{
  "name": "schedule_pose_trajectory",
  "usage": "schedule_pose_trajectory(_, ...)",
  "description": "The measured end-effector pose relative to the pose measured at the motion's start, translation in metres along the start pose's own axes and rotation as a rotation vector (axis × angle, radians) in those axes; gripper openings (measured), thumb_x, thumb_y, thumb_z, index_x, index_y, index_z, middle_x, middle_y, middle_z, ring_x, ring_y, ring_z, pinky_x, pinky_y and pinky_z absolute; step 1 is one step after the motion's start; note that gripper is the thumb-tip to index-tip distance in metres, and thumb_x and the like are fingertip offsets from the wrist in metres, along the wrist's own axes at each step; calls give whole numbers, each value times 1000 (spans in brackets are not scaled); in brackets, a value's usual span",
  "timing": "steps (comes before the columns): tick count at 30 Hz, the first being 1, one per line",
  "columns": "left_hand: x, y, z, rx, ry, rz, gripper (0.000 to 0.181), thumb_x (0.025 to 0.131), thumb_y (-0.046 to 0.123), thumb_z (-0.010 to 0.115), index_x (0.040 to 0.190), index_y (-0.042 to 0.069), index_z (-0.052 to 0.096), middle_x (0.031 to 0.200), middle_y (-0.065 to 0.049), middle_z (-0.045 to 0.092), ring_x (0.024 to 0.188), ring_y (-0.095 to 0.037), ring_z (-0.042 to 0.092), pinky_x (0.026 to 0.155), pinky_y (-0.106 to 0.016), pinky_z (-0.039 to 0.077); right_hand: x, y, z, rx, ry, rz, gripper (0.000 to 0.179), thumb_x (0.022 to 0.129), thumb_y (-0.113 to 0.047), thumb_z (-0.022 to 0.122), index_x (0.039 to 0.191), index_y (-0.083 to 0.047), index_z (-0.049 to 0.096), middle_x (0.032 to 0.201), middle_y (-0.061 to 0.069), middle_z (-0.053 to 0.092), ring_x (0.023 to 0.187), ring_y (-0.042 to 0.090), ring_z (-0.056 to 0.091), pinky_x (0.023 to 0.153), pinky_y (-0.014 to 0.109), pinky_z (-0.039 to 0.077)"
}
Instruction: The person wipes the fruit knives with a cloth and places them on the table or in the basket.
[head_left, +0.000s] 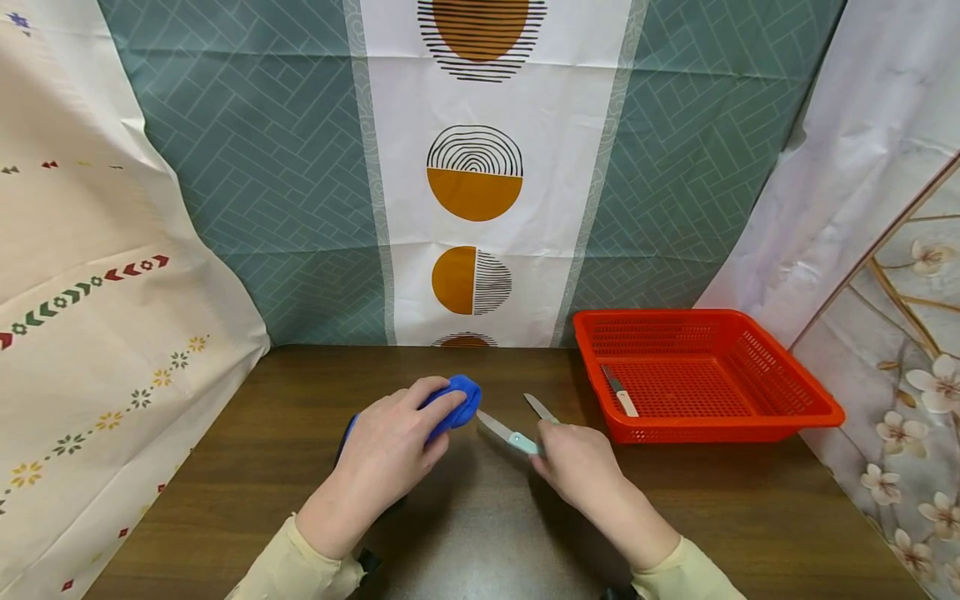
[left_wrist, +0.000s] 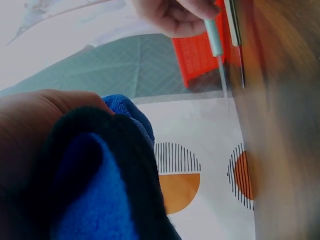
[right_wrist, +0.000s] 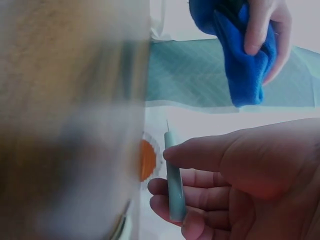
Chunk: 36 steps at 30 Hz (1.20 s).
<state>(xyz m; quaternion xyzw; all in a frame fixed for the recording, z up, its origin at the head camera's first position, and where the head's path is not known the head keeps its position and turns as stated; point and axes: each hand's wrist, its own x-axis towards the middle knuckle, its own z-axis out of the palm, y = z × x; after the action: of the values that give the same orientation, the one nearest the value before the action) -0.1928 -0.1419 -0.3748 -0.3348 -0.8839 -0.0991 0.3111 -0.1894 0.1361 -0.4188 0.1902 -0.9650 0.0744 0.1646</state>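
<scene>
My left hand point(head_left: 390, 433) grips a bunched blue cloth point(head_left: 462, 398), whose dark border shows large in the left wrist view. My right hand point(head_left: 583, 465) pinches a small knife by its pale green handle point(right_wrist: 174, 185), thumb on one side and fingers on the other. The blade point(head_left: 493, 425) of that knife points toward the cloth, its tip a short way from it. Just beyond the right hand, a second knife point(head_left: 538, 407) lies on the table, its handle partly hidden by that hand in the head view.
A red plastic basket point(head_left: 720, 432) stands at the back right of the brown wooden table point(head_left: 225, 500). Inside it, a knife with a white handle point(head_left: 627, 403) leans toward the left wall. Patterned fabric point(head_left: 300, 208) hangs behind the table and along both sides.
</scene>
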Motion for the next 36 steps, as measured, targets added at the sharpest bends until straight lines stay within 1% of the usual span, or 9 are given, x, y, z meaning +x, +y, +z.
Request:
schedule_pose_trajectory(5,0,0,-2,-4,2,-9,45,89,18,90,132,19,79,133,-9,71,98,-28,77,78,-41,67,5,0,-12,25,5,2,25,85,-15,95,87,-14,70,68,-6,60,58,13,52,49,33,44)
schedule_pose_trajectory(8,0,-1,-3,-1,13,-14,46,88,18,90,133,19,79,134,-9,71,99,-28,77,78,-41,67,7,-2,-22,24,2,3,20,86,-15,95,89,-14,75,70,-6,60,59,13,52,49,31,44)
schedule_pose_trajectory(13,0,-1,-5,-3,35,-21,48,88,18,91,134,19,79,136,-9,70,100,-29,77,78,-43,66,9,-7,-39,24,18,-1,19,86,-16,95,90,-15,77,70,-8,56,60,12,50,50,30,43)
schedule_pose_trajectory(17,0,-1,-6,-13,50,-21,47,88,17,90,134,19,79,137,-8,70,101,-29,77,78,-43,66,10,-9,-49,27,31,-1,19,86,-16,95,91,-17,77,70,-9,54,60,10,48,50,30,42)
schedule_pose_trajectory(23,1,-1,-8,-20,72,-23,46,88,16,89,133,19,79,136,-8,71,101,-28,77,77,-43,66,10,-11,-54,31,16,-2,18,86,-16,96,94,-16,79,71,-10,54,61,10,47,51,28,41)
schedule_pose_trajectory(31,3,-1,-11,-19,88,-30,46,90,16,87,135,18,77,135,-9,71,102,-29,77,79,-44,66,14,-8,-57,64,6,15,22,85,-16,97,101,-11,82,75,-7,61,63,12,50,54,29,45)
schedule_pose_trajectory(36,3,2,-11,-48,115,-42,46,91,15,85,136,19,75,136,-8,70,104,-29,77,80,-44,66,13,-9,-59,69,6,11,22,85,-16,97,100,-12,82,74,-7,61,63,12,50,54,28,45)
